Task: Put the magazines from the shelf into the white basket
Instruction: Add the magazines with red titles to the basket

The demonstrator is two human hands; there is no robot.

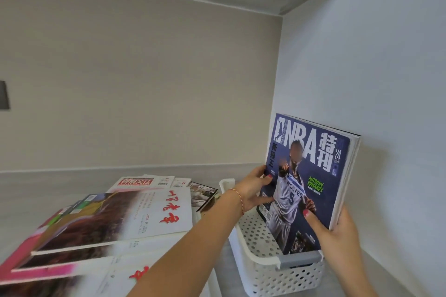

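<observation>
At the shelf's right end, against the side wall: left hand (pixel 253 185) gripping the near spine edge of the NBA magazine (pixel 311 183), thumb on the cover, fingers curled behind. Right hand (pixel 337 226) clamped round the opposite, page-side edge, thumb pressed on the cover's lower part. Magazine upright, slightly tilted, lower edge already down inside the white basket (pixel 263 260), at 3 o'clock in the basket, leaning toward the wall. Not yet released. Nothing else visible in the basket's bare perforated floor, though part hidden behind the cover.

So, by judgement: first magazine nearly placed, only the letting-go left for it. Still to move: the loose pile of magazines (pixel 108 219) at 9 o'clock from the basket, lying flat and overlapping on the shelf (pixel 48 185), several deep, exact count unclear through blur. Most of the task remaining.
</observation>
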